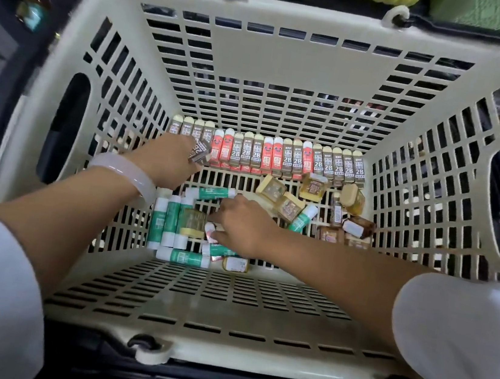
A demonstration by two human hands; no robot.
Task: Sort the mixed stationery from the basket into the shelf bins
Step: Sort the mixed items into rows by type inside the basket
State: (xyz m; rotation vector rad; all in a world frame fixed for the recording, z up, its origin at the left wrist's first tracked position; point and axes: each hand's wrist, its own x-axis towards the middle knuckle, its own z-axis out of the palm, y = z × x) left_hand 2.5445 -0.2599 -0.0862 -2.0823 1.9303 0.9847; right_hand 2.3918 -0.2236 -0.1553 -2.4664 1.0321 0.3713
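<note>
Holding erasers [281, 158], glue sticks [171, 220]: slotted basket [226, 313].

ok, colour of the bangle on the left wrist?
Translucent milky white, the bangle sits just behind the left hand; head view, the only one.

One basket [292, 55]; two hands; erasers, glue sticks uncountable.

Two bare forearms in white sleeves reach from the lower corners toward the frame's centre. The left hand [170, 159], a pale bangle [126, 174] on its wrist, curls its fingers closed. The right hand [242, 228] lies palm down, fingers curled.
</note>
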